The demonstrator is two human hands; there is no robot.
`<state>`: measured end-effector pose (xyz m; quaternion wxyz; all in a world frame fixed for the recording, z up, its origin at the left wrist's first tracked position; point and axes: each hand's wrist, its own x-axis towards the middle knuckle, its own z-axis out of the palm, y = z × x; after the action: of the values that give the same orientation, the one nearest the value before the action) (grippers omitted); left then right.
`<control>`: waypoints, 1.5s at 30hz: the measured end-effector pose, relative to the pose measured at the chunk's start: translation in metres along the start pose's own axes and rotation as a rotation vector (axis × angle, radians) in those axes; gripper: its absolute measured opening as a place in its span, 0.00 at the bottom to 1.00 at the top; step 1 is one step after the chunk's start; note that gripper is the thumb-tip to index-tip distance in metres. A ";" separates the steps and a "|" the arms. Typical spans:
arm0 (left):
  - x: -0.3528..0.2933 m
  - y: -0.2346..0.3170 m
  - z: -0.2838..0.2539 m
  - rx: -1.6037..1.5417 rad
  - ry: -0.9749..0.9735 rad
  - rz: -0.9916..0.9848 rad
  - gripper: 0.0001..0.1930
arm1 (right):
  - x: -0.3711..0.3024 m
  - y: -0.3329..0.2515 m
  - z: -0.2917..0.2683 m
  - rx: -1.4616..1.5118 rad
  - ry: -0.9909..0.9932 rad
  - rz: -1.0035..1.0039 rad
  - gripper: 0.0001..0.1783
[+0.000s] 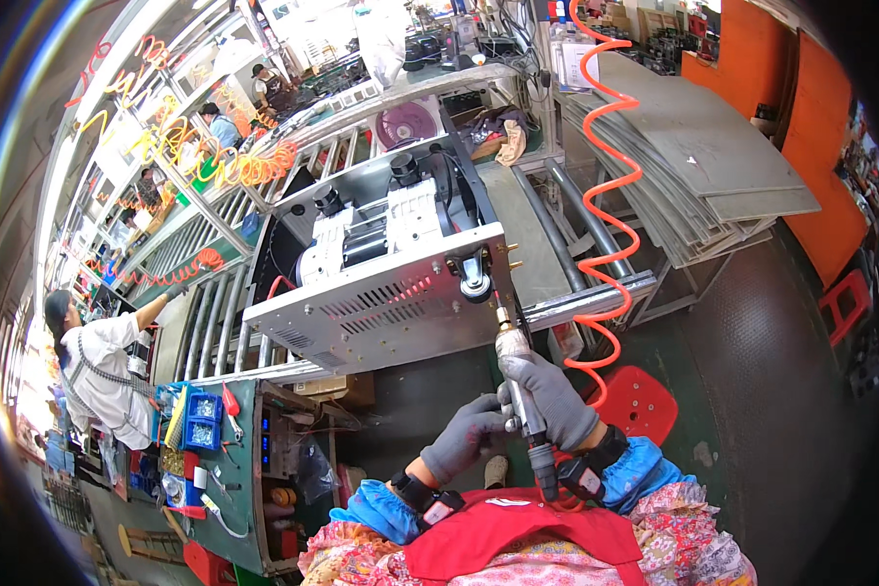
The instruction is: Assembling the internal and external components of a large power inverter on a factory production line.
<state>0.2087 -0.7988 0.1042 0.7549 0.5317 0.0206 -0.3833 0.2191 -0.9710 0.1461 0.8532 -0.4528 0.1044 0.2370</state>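
Note:
My gloved right hand (557, 400) is wrapped round a pneumatic screwdriver (528, 411). The tool's bit points up at the mounting corner of a caster wheel (475, 280) on the grey vented panel of a metal cabinet (371, 322). Whether the bit touches a screw is too small to tell. Close beside the tool, my gloved left hand (467, 437) has its fingers curled in toward it; what they hold, if anything, is hidden. Inside the cabinet sit silver motor units with black caps (415, 217). Brass fittings (514, 256) stick out at its right side.
The cabinet lies on a roller conveyor (215, 322). A coiled orange air hose (610, 186) hangs at the right, before stacked grey sheets (713, 146). A red stool (645, 400) stands behind my right hand. Blue screw bins (203, 422) sit left; a co-worker (112, 356) stands beyond.

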 end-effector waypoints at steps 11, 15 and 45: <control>0.015 -0.014 -0.032 -0.214 0.010 0.059 0.13 | 0.002 0.002 0.000 -0.035 0.010 0.001 0.16; 0.012 -0.013 -0.034 -0.263 -0.044 0.053 0.14 | 0.004 0.000 0.001 -0.020 -0.001 -0.011 0.16; 0.030 0.045 -0.059 -0.463 -0.012 0.193 0.12 | -0.068 0.061 -0.024 -0.430 -0.136 0.041 0.42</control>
<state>0.2790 -0.7607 0.1009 0.8899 0.3416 0.0525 -0.2975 0.1303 -0.9825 0.1150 0.7372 -0.6049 0.0028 0.3012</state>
